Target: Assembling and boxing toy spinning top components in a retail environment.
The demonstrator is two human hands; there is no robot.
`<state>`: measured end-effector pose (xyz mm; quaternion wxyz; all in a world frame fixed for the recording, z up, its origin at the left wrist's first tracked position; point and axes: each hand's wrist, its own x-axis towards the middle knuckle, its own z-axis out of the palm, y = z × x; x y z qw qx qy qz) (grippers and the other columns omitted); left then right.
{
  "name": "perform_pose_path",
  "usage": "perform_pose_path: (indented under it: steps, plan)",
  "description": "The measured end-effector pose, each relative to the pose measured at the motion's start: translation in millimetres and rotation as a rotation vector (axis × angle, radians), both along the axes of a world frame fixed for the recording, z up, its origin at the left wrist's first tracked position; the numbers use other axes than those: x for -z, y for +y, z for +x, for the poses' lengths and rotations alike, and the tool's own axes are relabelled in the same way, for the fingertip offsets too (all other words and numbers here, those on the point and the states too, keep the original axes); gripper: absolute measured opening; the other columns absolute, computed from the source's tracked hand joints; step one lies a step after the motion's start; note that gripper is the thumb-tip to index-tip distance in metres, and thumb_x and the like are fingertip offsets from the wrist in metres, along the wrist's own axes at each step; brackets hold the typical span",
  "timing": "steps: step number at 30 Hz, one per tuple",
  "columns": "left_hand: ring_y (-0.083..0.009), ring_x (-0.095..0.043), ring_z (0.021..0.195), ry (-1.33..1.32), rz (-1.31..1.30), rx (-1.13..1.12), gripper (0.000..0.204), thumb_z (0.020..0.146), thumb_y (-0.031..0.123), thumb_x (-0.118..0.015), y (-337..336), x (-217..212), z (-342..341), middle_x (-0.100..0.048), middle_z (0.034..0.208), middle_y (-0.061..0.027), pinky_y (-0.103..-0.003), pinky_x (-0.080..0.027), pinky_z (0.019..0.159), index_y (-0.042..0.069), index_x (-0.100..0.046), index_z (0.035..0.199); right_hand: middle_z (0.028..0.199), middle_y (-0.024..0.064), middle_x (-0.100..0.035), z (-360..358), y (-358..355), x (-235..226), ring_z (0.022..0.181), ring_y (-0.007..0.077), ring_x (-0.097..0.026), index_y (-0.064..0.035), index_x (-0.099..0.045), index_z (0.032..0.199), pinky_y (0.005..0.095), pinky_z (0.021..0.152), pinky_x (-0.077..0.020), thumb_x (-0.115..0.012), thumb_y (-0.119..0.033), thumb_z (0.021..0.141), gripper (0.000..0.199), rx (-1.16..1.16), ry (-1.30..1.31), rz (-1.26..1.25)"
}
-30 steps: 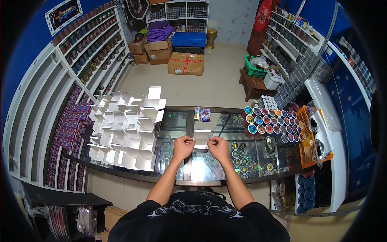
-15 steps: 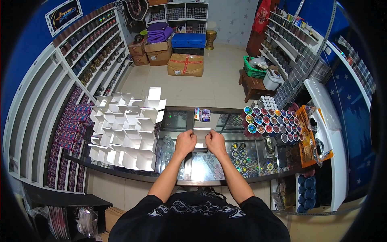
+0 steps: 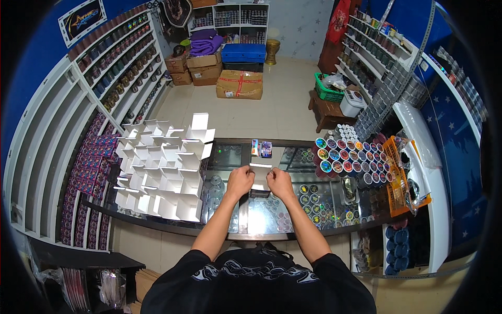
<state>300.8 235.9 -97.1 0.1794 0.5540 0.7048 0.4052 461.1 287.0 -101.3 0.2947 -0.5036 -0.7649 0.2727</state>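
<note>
Between my two hands a small carton point(image 3: 260, 179) stands upright on the glass counter point(image 3: 219, 161), its inside white and a flap raised at the far side. My left hand point(image 3: 240, 181) is closed on its left edge. On the opposite edge my right hand point(image 3: 280, 183) pinches with curled fingers. A strip of dark printed outer face shows at the near side of the carton. Just beyond it lie small printed packs point(image 3: 265, 149). Left of my arms, many open white cartons point(image 3: 162, 167) stand packed together in rows.
Round tubs with colourful lids point(image 3: 353, 156) stand in rows at the right, beside an orange basket point(image 3: 398, 180). A clear plastic container point(image 3: 349, 189) sits before them. Printed cartons point(image 3: 94, 162) are stacked far left. A taped cardboard box point(image 3: 239, 85) rests on the floor beyond the counter.
The carton between my hands looks more opened out, with more of its white inside and its dark near face showing. My hands have barely moved.
</note>
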Motion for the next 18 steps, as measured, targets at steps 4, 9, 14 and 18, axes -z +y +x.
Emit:
perform_pose_path:
  steps: [4, 9, 14, 18]
  plan:
    - [-0.0425, -0.062, 0.070, -0.031, -0.106, -0.024, 0.024, 0.078, 0.021, -0.058, -13, -3, 0, -0.062, 0.070, -0.0251, -0.048, -0.049, 0.067, -0.002, -0.062, 0.073, 0.068, 0.0239, -0.062, 10, -13, -14, 0.067, 0.0401, -0.063, 0.0024, -0.060, 0.073, 0.0445, 0.063, -0.0500, -0.065, -0.027, 0.077, 0.030, 0.001, 0.035, -0.145]
    - [-0.0408, -0.062, 0.066, 0.072, -0.177, 0.049, 0.033, 0.081, 0.028, -0.063, -28, -11, -3, -0.061, 0.067, -0.0243, -0.046, -0.050, 0.063, -0.002, -0.063, 0.068, 0.066, 0.0230, -0.061, 17, -21, -12, 0.064, 0.0397, -0.062, 0.0014, -0.059, 0.062, 0.0439, 0.060, -0.0492, -0.068, -0.030, 0.078, 0.037, 0.001, -0.073, -0.153]
    - [-0.0423, -0.062, 0.066, 0.084, -0.233, 0.074, 0.034, 0.085, 0.024, -0.060, -32, -7, 3, -0.060, 0.066, -0.0263, -0.047, -0.050, 0.065, -0.004, -0.064, 0.066, 0.070, 0.0263, -0.061, 14, -25, -5, 0.068, 0.0433, -0.061, 0.0029, -0.064, 0.065, 0.0487, 0.066, -0.0492, -0.060, -0.028, 0.085, 0.036, -0.041, -0.119, -0.122]
    - [-0.0438, -0.061, 0.066, 0.035, -0.151, 0.115, 0.032, 0.086, 0.020, -0.057, -30, 1, 2, -0.059, 0.068, -0.0277, -0.048, -0.049, 0.067, -0.006, -0.064, 0.067, 0.072, 0.0275, -0.061, 11, -24, -3, 0.070, 0.0443, -0.061, 0.0037, -0.065, 0.067, 0.0506, 0.070, -0.0494, -0.056, -0.025, 0.087, 0.036, -0.087, -0.137, -0.049]
